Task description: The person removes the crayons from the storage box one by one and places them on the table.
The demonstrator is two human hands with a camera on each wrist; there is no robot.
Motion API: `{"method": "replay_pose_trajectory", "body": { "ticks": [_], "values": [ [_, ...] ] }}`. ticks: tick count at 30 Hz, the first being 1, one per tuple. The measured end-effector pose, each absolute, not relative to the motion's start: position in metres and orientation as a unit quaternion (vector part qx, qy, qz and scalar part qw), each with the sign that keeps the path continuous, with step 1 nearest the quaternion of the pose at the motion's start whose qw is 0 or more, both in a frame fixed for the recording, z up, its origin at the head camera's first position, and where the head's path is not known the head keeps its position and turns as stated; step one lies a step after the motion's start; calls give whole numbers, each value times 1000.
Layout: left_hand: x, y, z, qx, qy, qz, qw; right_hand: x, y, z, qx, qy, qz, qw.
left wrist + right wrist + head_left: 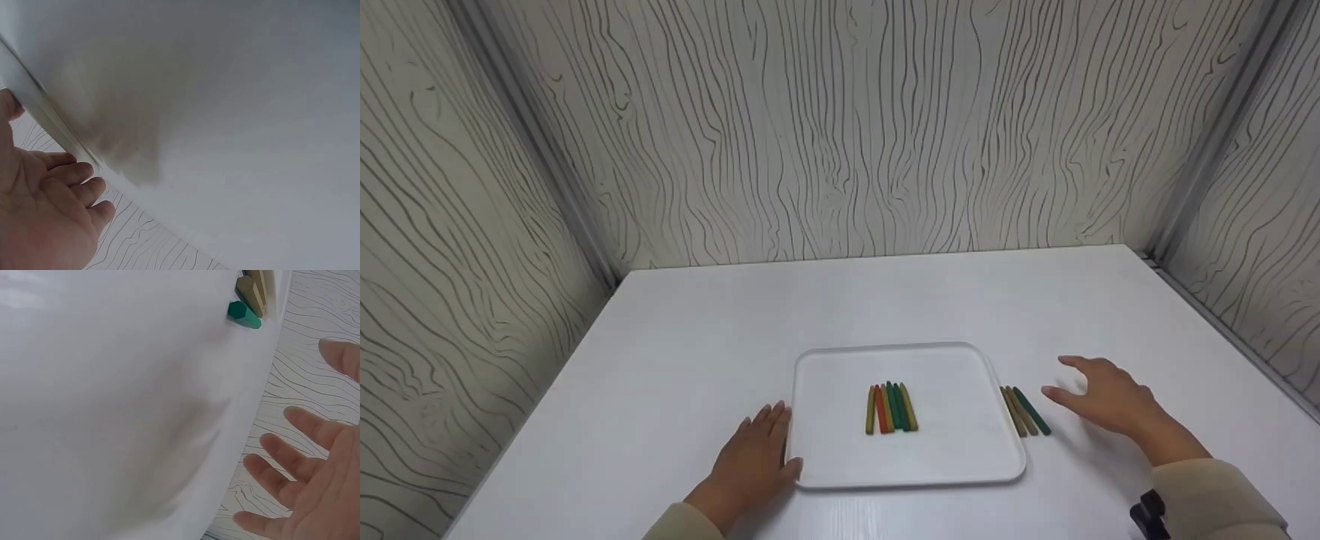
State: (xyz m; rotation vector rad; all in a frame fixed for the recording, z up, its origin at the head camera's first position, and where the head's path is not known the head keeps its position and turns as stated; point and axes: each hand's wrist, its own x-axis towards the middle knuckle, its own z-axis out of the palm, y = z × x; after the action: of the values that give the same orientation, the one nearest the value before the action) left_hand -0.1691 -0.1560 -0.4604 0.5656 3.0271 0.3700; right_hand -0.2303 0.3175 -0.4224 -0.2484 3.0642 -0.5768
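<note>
A white rectangular tray lies on the table, with several crayons side by side in its middle: yellowish ones, green ones and a red crayon. My left hand rests against the tray's left side, fingers extended along the rim and thumb at the near left corner. Just outside the right rim lie a green crayon and two brownish crayons, partly hidden by the rim in the head view. To their right my right hand hovers above the table, thumb and fingers spread, holding nothing.
The white table reaches back to a wood-grain patterned panel. Similar panels stand at the left and right. A dark object shows at my right sleeve.
</note>
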Motion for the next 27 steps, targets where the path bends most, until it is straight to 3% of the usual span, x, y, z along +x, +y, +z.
{"method": "replay_pose_trajectory", "body": {
  "ticks": [27],
  "values": [
    [-170, -155, -464, 175, 977, 118, 21, -239, 279, -415, -82, 983, -158, -52]
  ]
}}
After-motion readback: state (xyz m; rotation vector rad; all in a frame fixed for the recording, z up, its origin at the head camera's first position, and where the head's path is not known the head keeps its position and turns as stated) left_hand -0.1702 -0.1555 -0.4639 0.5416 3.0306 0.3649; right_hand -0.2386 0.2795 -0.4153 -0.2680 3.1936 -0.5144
